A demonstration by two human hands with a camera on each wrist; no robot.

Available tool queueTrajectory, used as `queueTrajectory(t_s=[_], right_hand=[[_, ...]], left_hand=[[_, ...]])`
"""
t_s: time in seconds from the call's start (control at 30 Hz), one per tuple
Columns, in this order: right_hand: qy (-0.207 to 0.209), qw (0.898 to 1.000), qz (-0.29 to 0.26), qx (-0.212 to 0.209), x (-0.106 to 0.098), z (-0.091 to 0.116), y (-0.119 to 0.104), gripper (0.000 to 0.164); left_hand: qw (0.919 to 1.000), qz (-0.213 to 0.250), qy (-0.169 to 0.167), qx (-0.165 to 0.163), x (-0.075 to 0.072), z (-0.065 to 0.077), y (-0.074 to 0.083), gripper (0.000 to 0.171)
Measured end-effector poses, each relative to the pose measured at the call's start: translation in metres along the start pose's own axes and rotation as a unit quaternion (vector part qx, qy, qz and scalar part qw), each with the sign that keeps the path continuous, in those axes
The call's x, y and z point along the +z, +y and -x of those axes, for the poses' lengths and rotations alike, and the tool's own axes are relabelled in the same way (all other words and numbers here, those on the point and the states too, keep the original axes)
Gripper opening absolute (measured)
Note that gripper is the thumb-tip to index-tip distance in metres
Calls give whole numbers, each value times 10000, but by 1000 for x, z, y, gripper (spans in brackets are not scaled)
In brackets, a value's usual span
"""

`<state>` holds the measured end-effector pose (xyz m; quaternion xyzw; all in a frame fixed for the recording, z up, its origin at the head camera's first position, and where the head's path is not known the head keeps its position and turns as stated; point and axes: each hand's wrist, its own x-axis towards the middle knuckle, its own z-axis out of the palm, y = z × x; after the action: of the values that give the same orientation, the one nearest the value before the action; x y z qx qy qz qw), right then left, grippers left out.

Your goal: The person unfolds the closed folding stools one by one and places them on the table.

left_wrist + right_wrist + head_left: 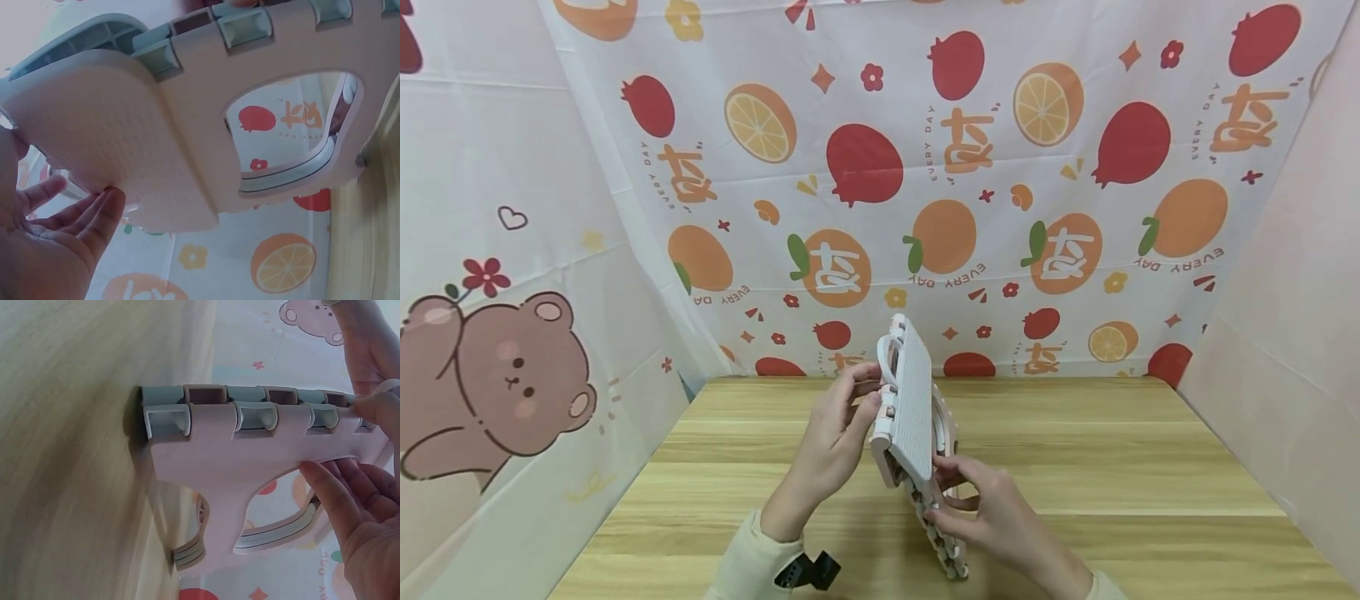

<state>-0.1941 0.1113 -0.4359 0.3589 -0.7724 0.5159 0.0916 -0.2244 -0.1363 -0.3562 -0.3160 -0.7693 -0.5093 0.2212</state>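
A pale pink and grey plastic folding stool (913,408) stands partly folded on its edge between both hands. Its ribbed top panel angles away from the hinged leg panels. In the head view the left hand (835,433) holds the upper left edge, beside the white carry handle (887,360); its fingertips meet the panel's edge in the left wrist view. Lower down, the right hand (992,508) grips a leg panel. The right wrist view has its fingers (334,494) at the large cutout, with the thumb over the hinged edge.
The stool's lower end rests on a wood-grain table (752,467). A fruit-print cloth (865,167) hangs behind the table, with a bear-print cloth (512,375) at the left. A black strap device (808,572) is on the left wrist.
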Motion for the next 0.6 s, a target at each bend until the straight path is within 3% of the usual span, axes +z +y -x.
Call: queueTrajectory(t_s=[0.4, 0.6], right_hand=[[166, 9979, -400, 478, 1, -2, 3, 46], [183, 9951, -689, 684, 2, -2, 6, 49]], left_hand=[[9988, 247, -427, 61, 13, 4, 8, 41], [9951, 570, -796, 120, 17, 6, 8, 45]])
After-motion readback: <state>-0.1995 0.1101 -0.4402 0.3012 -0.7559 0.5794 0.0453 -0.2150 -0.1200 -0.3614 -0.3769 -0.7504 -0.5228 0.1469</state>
